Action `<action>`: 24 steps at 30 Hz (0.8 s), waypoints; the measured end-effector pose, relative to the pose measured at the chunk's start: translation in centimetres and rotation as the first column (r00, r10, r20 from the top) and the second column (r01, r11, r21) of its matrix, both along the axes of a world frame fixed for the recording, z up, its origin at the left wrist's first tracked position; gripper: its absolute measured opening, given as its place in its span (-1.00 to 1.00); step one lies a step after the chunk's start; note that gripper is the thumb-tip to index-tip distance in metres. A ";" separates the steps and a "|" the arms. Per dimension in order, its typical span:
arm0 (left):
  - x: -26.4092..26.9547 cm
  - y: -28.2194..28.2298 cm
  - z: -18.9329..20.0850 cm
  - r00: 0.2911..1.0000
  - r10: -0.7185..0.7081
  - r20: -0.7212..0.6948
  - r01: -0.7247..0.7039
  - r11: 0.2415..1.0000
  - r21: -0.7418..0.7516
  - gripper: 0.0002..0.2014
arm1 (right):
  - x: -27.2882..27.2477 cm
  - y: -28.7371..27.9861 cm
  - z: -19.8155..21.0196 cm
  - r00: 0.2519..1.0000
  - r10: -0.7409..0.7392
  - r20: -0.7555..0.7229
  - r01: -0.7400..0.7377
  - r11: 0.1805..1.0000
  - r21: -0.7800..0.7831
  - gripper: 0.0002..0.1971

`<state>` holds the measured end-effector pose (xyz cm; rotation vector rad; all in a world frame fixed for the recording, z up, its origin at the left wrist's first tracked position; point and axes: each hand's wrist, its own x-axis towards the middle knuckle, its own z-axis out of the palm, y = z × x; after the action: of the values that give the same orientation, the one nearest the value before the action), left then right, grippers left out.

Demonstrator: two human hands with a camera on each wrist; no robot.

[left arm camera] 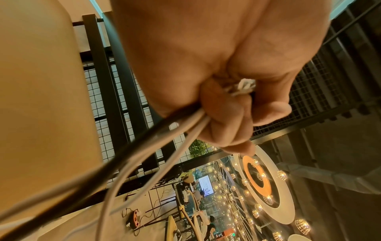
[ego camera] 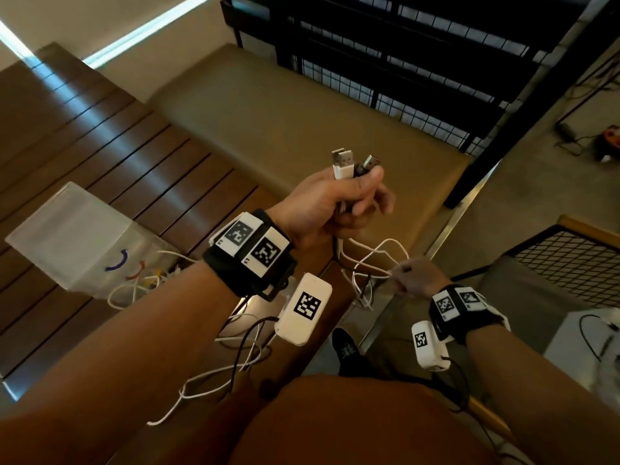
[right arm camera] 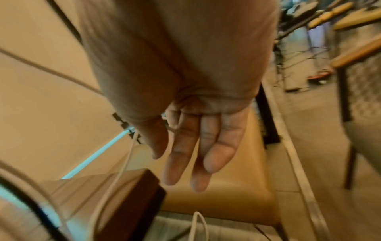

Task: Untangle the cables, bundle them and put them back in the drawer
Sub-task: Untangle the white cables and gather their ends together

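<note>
Combing tangled cables, plug ends gathered up top.
Left hand clamps thin white and black USB cables; right hand, apparently pinching one white strand, should slide down slowly, easing knots.

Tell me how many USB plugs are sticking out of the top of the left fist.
3 show above the left hand: two white USB plugs side by side, and one dark USB plug just right of them. More may be hidden inside the fist.
</note>
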<state>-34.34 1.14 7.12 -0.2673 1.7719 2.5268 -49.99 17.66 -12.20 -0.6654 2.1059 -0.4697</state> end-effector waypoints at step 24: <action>0.7 2.1 -2.7 0.994 0.004 0.112 0.016 0.984 -0.180 -0.64 | 2.8 0.9 6.6 0.981 0.192 0.038 -0.179 0.959 -0.222 -0.78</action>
<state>-33.66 3.19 4.44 -0.4013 1.9557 2.2992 -47.23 18.61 -5.60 -0.9541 1.9302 -0.6117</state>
